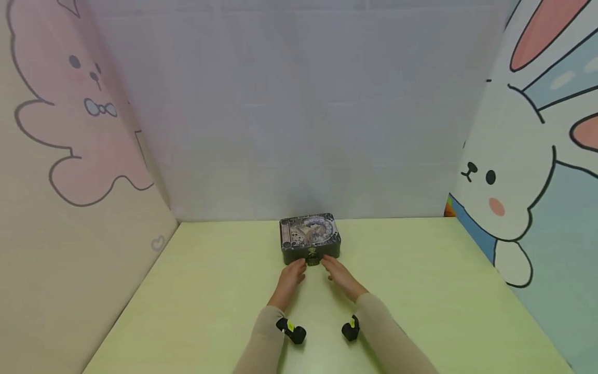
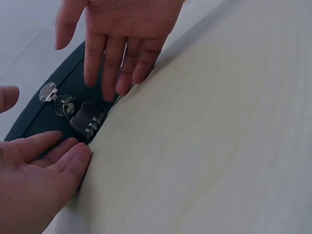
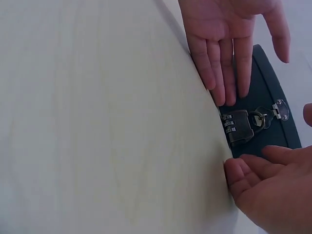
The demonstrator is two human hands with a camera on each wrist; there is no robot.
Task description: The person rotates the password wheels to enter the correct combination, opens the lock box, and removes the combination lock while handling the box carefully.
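A dark box (image 1: 311, 236) with a patterned lid sits toward the back of the table, its lid down. From the metal clasp (image 2: 48, 92) on its front hangs a small combination padlock (image 3: 238, 127) with several number dials. My left hand (image 1: 290, 280) is at the front of the box, left of the padlock, fingers extended. On the padlock's other side, my right hand (image 1: 342, 276) reaches to the box front, its fingers nearly straight. Both palms are partly turned toward each other in the wrist views. Neither hand grips anything; whether the fingertips touch the box I cannot tell.
The pale yellow table (image 1: 210, 291) spreads around the box. A white cloth backdrop (image 1: 303, 114) rises just behind it. Side panels carry a pink cartoon animal (image 1: 84, 130) on the left and a white rabbit (image 1: 509, 171) on the right.
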